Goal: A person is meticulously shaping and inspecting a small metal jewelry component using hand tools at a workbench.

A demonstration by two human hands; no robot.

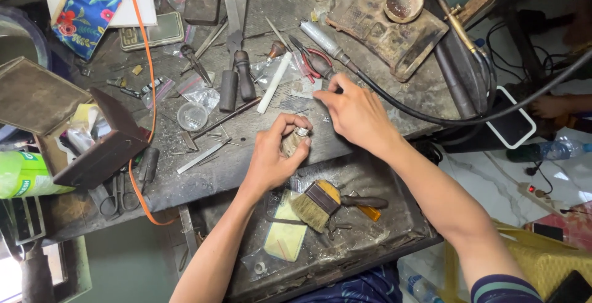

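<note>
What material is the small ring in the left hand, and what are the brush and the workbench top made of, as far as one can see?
The ring in the left hand looks like silvery metal, pale and shiny. The brush seems to have tan bristles, a dark band and a dark, probably wooden, handle. The workbench top looks like dark, worn, scratched wood.

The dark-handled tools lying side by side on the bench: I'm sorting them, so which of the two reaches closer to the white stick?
The right-hand dark-handled tool, with the shorter, rounder handle, lies closer to the white stick. The other, longer-handled one lies on its far side.
</note>
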